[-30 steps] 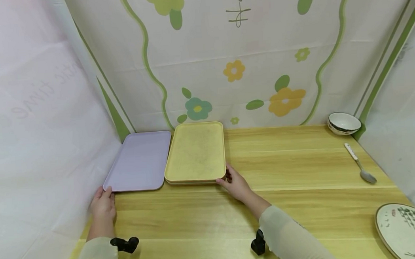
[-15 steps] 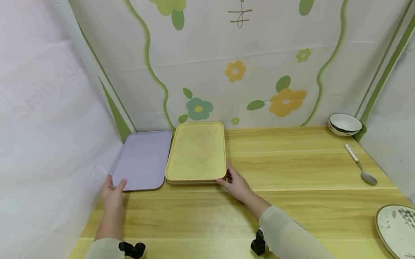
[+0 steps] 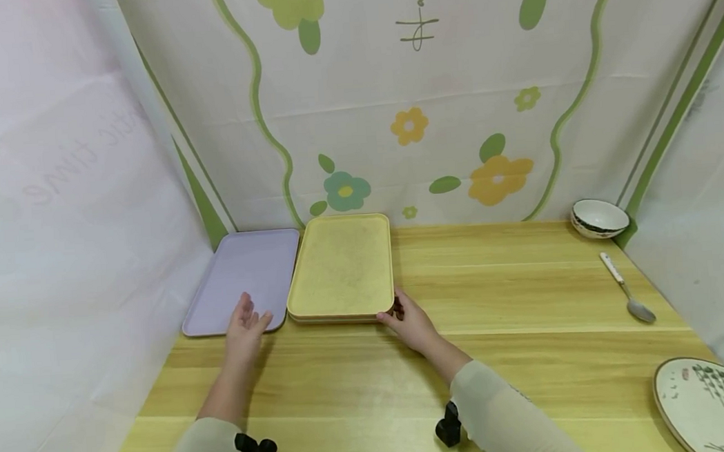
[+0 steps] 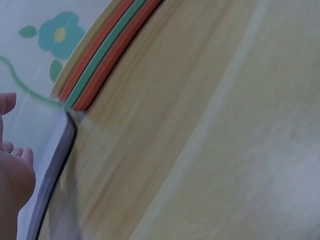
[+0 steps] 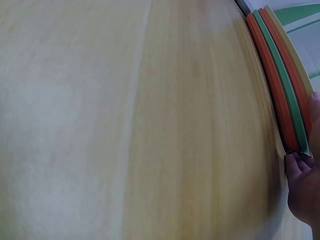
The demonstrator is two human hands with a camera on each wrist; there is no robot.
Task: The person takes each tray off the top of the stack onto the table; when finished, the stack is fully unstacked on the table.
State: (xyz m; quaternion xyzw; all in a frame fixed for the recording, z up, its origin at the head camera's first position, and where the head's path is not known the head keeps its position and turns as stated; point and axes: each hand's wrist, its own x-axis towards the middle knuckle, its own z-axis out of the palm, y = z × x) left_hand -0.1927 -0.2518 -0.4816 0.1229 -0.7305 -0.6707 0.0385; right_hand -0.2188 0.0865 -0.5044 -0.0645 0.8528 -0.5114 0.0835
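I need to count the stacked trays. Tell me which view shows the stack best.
The right wrist view: the tray stack shows orange, green, orange and yellow edges sharply. The left wrist view shows them blurred. The head view shows mostly the yellow top.

We see a worktop (image 3: pixel 528 292) of pale wood with long streaks of grain, smooth, with a soft sheen. The lilac tray (image 3: pixel 249 274) looks like matt plastic, even and unmarked. Beside it, the yellow tray (image 3: pixel 342 265) has a matt, faintly mottled face, and the wrist views show it topping a stack (image 5: pixel 280 85) of smooth-edged orange and green trays. Behind hangs a flowered backdrop (image 3: pixel 441 97), a thin sheet with fold creases and a dull shine. The bowl (image 3: pixel 599 217) and the plate (image 3: pixel 711 401) look like glazed ceramic, glossy. The spoon (image 3: pixel 629 296) has a shiny metal bowl and a pale glazed handle.
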